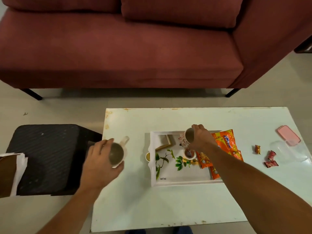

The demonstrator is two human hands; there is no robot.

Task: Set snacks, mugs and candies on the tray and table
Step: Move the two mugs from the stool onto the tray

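Observation:
My left hand [99, 159] grips a white mug [117, 153] by its rim, above the left end of the white table [168, 205]; its handle points away from me. My right hand [201, 139] holds a second, red-patterned mug [185, 138] tilted over the back of the white leaf-printed tray [153, 166]. Orange snack packets [226, 142] lie along the tray's right side. A small white cup [190, 154] with something dark red inside stands on the tray under the right hand. Three red wrapped candies [270, 159] lie on the table to the right.
A clear plastic container [287, 152] and its pink lid [288, 135] lie at the table's right end. A black stool [45, 157] stands left of the table. A dark red sofa [135, 44] runs along the far side. A small yellowish item [148, 156] touches the tray's left rim.

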